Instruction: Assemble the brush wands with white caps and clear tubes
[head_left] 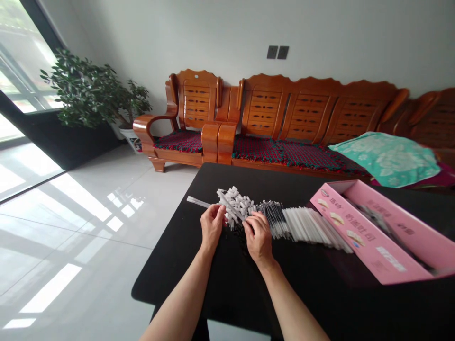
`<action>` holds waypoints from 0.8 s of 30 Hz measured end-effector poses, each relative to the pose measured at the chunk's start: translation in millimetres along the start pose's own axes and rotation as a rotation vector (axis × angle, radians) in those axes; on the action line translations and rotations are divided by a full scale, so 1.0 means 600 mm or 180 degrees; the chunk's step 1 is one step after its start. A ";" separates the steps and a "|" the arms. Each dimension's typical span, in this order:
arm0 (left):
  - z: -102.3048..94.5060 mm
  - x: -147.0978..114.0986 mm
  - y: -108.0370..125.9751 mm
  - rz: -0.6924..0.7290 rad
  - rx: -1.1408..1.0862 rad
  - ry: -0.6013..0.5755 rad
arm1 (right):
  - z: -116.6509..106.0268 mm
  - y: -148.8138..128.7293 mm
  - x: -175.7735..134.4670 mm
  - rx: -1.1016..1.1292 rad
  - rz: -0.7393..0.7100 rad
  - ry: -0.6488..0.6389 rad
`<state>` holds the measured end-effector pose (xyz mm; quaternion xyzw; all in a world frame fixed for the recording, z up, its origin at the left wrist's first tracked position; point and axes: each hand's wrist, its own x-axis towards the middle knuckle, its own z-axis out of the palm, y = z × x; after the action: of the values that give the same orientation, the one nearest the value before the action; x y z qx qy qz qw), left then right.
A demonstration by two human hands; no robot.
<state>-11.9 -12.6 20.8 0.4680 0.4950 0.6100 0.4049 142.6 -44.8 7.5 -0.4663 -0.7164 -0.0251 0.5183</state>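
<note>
My left hand (212,225) is closed in a pinch on slim translucent tubes (197,202) that stick out to the left, perhaps two side by side. Fingers curled, my right hand (258,234) grips a whitish tube (231,205) slanting up and left over a heap of small white cap-like pieces (245,202). Just right of that heap lies a bundle of thin dark rods (272,212) with pale ends, which look like pen refills. Beside them is a row of translucent white tubes (313,225). Small black pieces (243,242) lie between my hands, partly hidden.
A pink cardboard box (369,241) with an open top stands on the right of the black table (177,265), greyish contents inside. Behind the table runs a wooden sofa (302,109) with a turquoise cushion (391,158). A potted plant (95,94) stands back left.
</note>
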 end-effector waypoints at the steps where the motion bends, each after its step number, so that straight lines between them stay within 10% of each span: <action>1: 0.001 0.003 -0.003 -0.0136 -0.0241 -0.0217 | 0.000 -0.002 0.000 0.0024 -0.0012 -0.0053; 24: 0.000 0.013 -0.025 -0.0671 -0.1295 -0.0499 | -0.001 -0.005 0.001 0.0196 0.0003 -0.0485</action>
<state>-13.0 -2.3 7.1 0.3685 0.3751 0.6133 0.5894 140.7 -46.5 9.7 -0.4511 -0.7540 0.0328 0.4763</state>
